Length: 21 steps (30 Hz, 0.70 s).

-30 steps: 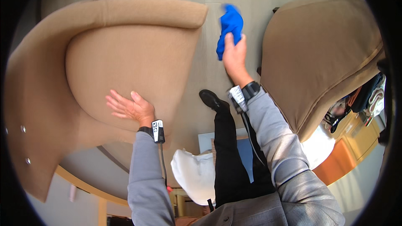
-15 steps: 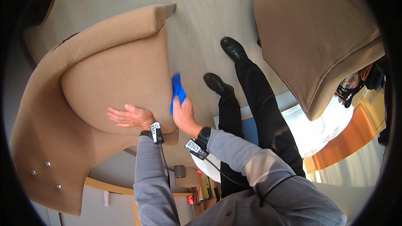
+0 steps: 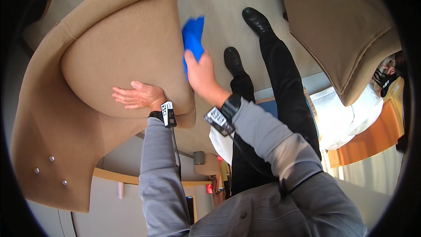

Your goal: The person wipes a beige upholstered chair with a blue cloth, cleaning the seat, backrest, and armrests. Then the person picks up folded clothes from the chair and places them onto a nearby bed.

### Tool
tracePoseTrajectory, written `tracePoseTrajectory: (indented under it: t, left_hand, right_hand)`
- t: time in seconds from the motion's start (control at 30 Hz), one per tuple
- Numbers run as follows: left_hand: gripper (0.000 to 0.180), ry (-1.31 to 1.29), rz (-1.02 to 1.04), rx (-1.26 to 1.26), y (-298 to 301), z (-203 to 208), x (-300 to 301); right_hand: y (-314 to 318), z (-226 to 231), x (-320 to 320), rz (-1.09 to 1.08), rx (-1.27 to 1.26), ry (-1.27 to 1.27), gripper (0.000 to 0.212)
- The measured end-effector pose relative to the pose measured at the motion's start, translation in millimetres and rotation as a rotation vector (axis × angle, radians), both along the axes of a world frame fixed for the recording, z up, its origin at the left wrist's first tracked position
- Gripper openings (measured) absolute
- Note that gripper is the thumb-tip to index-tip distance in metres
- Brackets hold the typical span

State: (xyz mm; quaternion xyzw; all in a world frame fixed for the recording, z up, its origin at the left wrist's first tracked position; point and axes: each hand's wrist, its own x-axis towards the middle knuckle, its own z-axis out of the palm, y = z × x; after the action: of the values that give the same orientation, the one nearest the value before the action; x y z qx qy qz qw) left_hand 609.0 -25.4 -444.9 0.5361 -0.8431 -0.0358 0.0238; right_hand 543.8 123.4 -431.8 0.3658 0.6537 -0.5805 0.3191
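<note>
A tan upholstered armchair (image 3: 127, 48) fills the left side, with a rounded back and several shiny studs on its lower left part. Wrapped in my right hand (image 3: 202, 75) is a blue cloth (image 3: 193, 35), which lies along the front edge of the chair's seat. Part of the cloth is hidden behind my fingers. My left hand (image 3: 139, 95) is over the seat near its lower end, fingers stretched out and holding nothing. Whether it presses on the fabric I cannot tell.
My legs and black shoes (image 3: 258, 22) are right of the armchair on the pale floor (image 3: 223, 0). Another brown upholstered piece (image 3: 333, 26) stands at the upper right, with white bedding-like fabric (image 3: 346, 114) below it. A desk edge (image 3: 118, 174) runs behind my left arm.
My right hand has moved up along the seat's front edge with the blue cloth, and more of the cloth shows. The view has shifted, while my left hand stays open over the seat.
</note>
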Motion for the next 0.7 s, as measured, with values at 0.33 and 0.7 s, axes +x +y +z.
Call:
tracePoseTrajectory:
  t: [0.33,0.7]
  left_hand:
    - [0.079,0.042,-0.001,0.014,-0.3,-2.7,-1.1]
    - [0.08,0.051,-0.003,0.015,-5.9,-6.4,1.7]
  right_hand:
    - [0.5,-0.8,274.7,-0.334,-0.072,-0.752,0.028]
    - [-17.3,-178.4,232.7,0.126,0.23,0.061,0.035]
